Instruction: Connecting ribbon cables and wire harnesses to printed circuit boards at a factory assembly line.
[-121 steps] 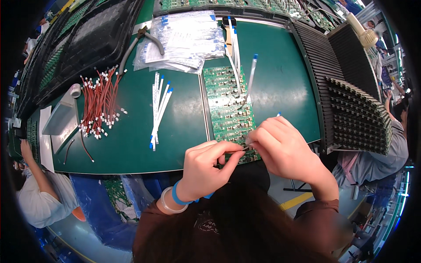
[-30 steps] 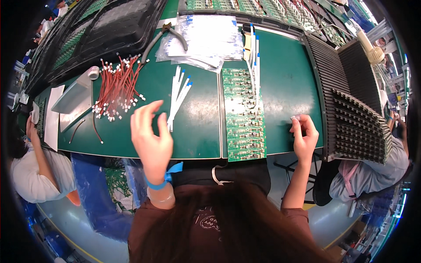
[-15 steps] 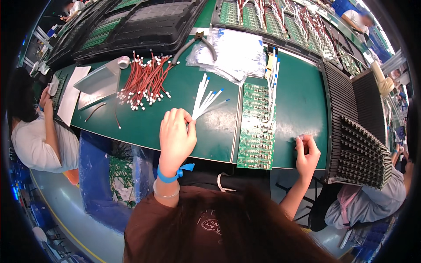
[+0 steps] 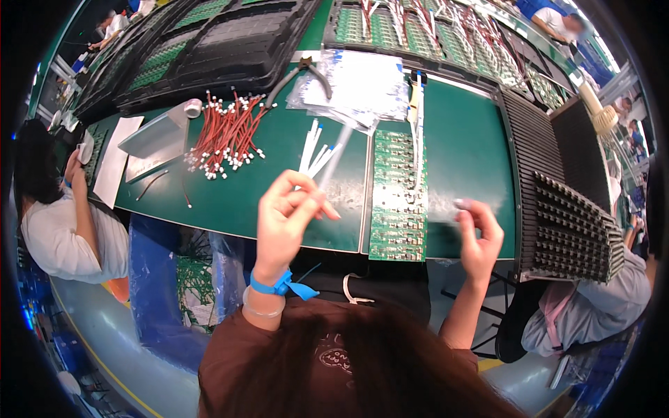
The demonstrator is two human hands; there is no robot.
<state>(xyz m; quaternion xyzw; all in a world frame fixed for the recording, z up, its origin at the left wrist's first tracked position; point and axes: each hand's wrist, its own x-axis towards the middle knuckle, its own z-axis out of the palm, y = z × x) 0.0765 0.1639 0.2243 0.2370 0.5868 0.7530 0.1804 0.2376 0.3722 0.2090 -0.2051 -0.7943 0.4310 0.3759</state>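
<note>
My left hand (image 4: 284,217) pinches a white flat ribbon cable (image 4: 339,157) between thumb and forefinger, raised and blurred by motion. Several more white ribbon cables (image 4: 310,150) with blue ends lie fanned on the table just beyond its fingers. To the right of that hand is a green panel of circuit boards (image 4: 398,233), lying lengthwise away from me. Along its right edge run white ribbon cables (image 4: 419,132). My right hand (image 4: 481,233) hovers right of the panel, thumb and forefinger apart; I see nothing held in it.
Red-and-black wire leads (image 4: 230,136) with white connectors lie in a heap at left. Pliers (image 4: 304,66) touch plastic bags (image 4: 366,83) at the back. Black trays of boards (image 4: 418,35) stand beyond. A black slotted rack (image 4: 568,230) borders the right side. A co-worker (image 4: 70,223) sits at left.
My left hand has drawn one ribbon cable up from the fanned cables, toward the panel. My right hand's thumb and forefinger have parted, and the hand has risen slightly.
</note>
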